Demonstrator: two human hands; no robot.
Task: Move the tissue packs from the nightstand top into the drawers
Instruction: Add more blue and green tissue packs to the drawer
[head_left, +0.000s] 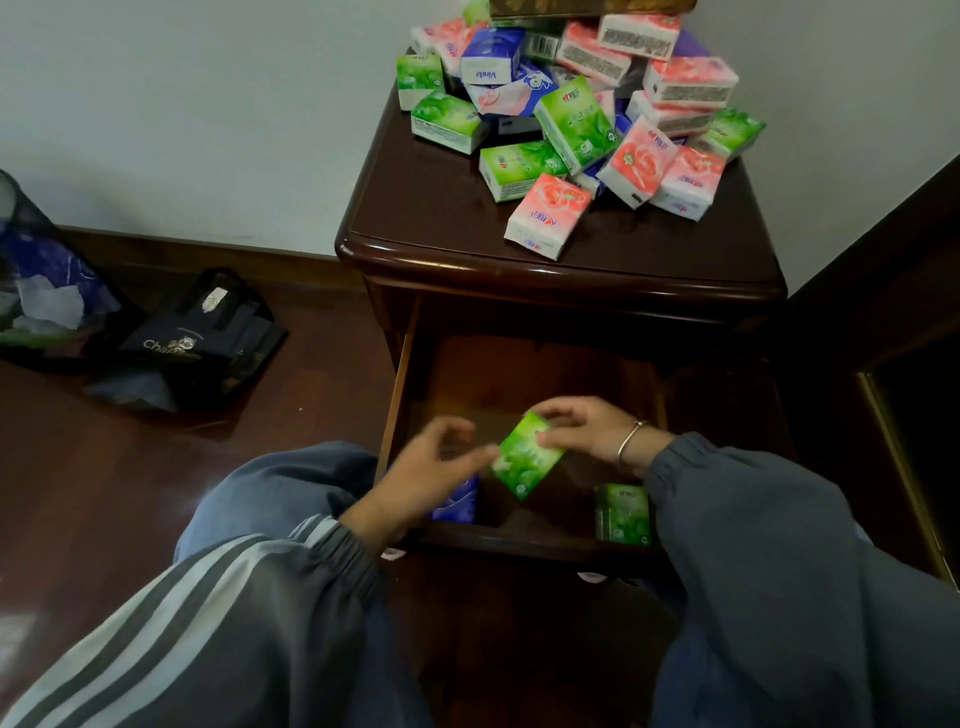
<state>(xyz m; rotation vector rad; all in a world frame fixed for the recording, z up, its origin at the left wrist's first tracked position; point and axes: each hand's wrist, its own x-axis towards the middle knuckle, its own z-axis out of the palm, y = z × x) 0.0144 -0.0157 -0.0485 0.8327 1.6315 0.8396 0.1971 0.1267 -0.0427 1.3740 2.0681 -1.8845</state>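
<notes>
My right grip (587, 431) pinches a green tissue pack (525, 457) over the open drawer (400, 384); my left grip (431, 467) hovers beside it, loosely curled, empty. The nightstand (426, 208) carries a big pile (582, 119), so placing is early, I judge; next, lower it and let go.

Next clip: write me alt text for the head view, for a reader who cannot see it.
A person's right hand holds a green tissue pack over the open drawer of a nightstand, with the left hand at the pack's edge. A blue pack and a second green pack lie inside; a pile of packs covers the nightstand top.
</notes>
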